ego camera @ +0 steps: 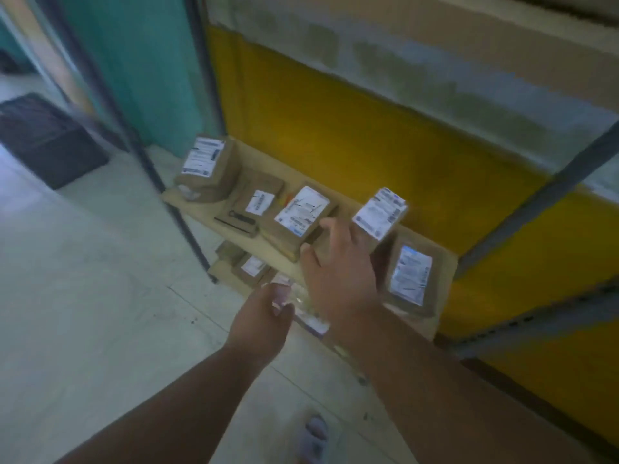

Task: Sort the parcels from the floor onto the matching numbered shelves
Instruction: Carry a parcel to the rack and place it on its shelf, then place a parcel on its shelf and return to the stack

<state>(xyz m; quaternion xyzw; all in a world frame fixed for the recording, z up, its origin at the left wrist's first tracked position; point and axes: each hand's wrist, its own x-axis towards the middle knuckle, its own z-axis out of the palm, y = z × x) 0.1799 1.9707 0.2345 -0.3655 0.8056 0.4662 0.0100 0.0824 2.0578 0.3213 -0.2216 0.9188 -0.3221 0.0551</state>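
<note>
Pale tiled floor [83,313] underfoot, and my left hand [264,316] pinches a clear-wrapped parcel [308,313] low down. Right hand [338,262] (fingers spread, holding nothing) hovers over the shelf [214,209] among brown labelled parcels [301,216], yellow backing [368,135] behind.

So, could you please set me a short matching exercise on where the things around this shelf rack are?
Things:
1. black crate
2. tall parcel
3. right hand
4. lower parcel

Places:
A. on the lower shelf
B. on the floor, left of the rack
C. at the left end of the upper shelf
D. over the mid-shelf parcels, fingers spread

Pairs: 1-B, 2-C, 3-D, 4-A
</note>
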